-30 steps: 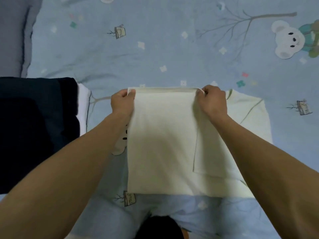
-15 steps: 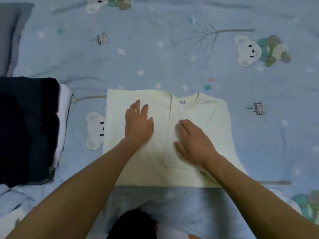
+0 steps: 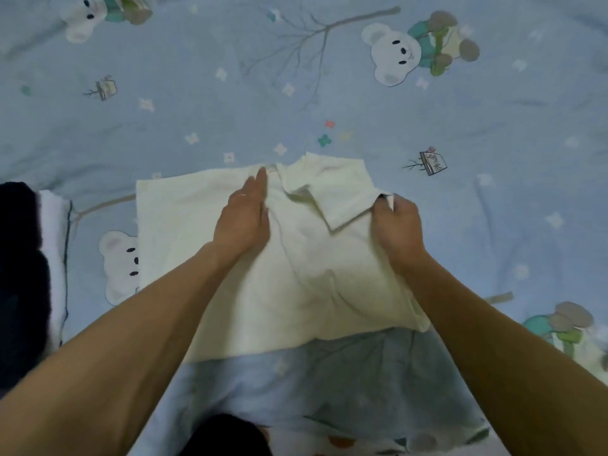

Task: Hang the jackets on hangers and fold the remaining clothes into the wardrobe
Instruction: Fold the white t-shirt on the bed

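cream shirt (image 3: 230,274) on bedsheet (image 3: 197,93), left hand (image 3: 243,222) pressing flat, right hand (image 3: 396,225) pinching its sleeve

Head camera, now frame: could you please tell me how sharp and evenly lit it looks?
Head view: soft, slightly blurred throughout; dim, even light; the pale cream cotton shirt is brightest, the dark folded pile at left nearly featureless; wide-angle bending stretches the forearms.
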A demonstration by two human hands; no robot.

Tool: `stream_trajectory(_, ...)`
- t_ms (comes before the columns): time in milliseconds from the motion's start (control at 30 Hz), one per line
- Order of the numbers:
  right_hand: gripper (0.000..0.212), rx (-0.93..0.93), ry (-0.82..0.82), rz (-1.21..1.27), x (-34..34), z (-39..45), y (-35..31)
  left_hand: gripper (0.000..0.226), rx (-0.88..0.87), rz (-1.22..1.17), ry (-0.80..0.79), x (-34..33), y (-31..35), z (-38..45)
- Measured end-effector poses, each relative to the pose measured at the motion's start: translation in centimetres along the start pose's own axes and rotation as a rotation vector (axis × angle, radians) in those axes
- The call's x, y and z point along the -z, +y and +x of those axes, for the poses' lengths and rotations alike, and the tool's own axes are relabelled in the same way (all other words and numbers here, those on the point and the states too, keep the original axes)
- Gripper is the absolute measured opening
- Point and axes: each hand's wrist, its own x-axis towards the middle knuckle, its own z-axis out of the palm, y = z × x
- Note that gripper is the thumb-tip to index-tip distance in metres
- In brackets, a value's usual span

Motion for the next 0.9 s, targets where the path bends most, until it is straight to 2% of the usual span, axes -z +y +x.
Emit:
stream_trajectory(33,0.031,-0.178,0.068,0.051,0.8,0.8,-0.1,0.070,0.078,0.035,-0.034,0.0,1.0,0.2)
stream_trajectory(100,0.036,-0.422,0.035,0.084,2.3,1.6,0.5,0.072,0.218,0.119,-0.112,-0.2,2.9,0.6)
stream_trajectory(167,0.050,-0.470,-0.047,0.169,3.2,1.1,0.9,0.073,0.296,0.127,-0.120,-0.3,4.7,0.5)
stream_trajectory(233,0.052,-0.436,-0.168,0.240,4.0,0.5,1.3,0.071,0.274,0.144,-0.078,-1.3,5.9,0.0)
stream_trajectory(333,0.028,-0.356,-0.334,0.130,5.2,-0.6,2.5,0.065,0.102,0.177,-0.003,-3.8,7.5,-2.1)
stream_trajectory(367,0.027,-0.324,-0.327,0.069,5.7,-0.9,3.3,0.064,0.045,0.173,-0.001,-4.7,8.3,-3.1)
stream_trajectory(433,0.029,-0.265,-0.212,0.010,6.3,-1.3,4.5,0.066,-0.023,0.171,-0.016,-6.3,9.2,-5.0)
stream_trajectory(500,0.030,-0.276,-0.122,0.103,7.1,-1.9,4.6,0.069,-0.014,0.134,-0.055,-7.3,10.0,-7.0)
stream_trajectory(533,0.029,-0.308,-0.136,0.204,7.4,-2.2,4.5,0.070,0.000,0.120,-0.064,-7.6,10.3,-8.1)
stream_trajectory(600,0.029,-0.370,-0.282,0.307,8.5,-3.2,4.0,0.072,0.041,0.067,-0.074,-7.6,11.3,-9.9)
stream_trajectory(700,0.026,-0.351,-0.547,0.039,9.8,-4.9,4.8,0.074,0.159,-0.004,-0.084,-8.1,11.2,-11.7)
stream_trajectory(767,0.025,-0.314,-0.651,-0.156,10.3,-6.5,5.9,0.071,0.207,0.017,-0.086,-7.9,11.4,-13.2)
stream_trajectory(833,0.008,-0.222,-0.617,-0.260,10.5,-7.4,6.9,0.067,0.251,-0.064,-0.095,-7.7,12.1,-14.5)
stream_trajectory(867,0.004,-0.172,-0.531,-0.228,10.8,-7.6,7.3,0.068,0.257,-0.088,-0.076,-7.8,12.4,-15.1)
stream_trajectory(900,0.008,-0.150,-0.417,-0.141,10.9,-7.5,7.6,0.069,0.266,-0.092,-0.063,-7.9,12.7,-15.6)
